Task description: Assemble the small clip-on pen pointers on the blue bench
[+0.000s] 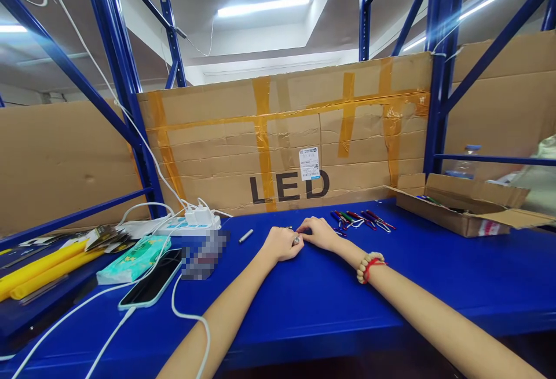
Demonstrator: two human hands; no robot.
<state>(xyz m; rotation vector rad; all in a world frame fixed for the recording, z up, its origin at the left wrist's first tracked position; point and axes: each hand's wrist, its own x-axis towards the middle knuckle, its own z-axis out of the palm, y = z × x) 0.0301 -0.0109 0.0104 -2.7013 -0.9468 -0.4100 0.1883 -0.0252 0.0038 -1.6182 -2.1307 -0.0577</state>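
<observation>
Mid-frame, the bare left hand [283, 244] and right hand [320, 234] meet, fingers curled; what they grip, if anything, I cannot tell. This seems fine fingertip work, calling next for steadiness. Slim multicoloured pen-like sticks [367, 219] lie right of centre.

"What do you count at that table [417, 280]?"
"One left hand [282, 244], one right hand [320, 233], one phone [152, 279], one tissue pack [134, 258], one silvery cylinder [245, 236]."
"And around them?"
"Two yellow rods [43, 268], one open box [434, 214], one bottle [464, 167]."
"Those slim coloured pieces [368, 218]?"
"Several, too bunched to count."
</observation>
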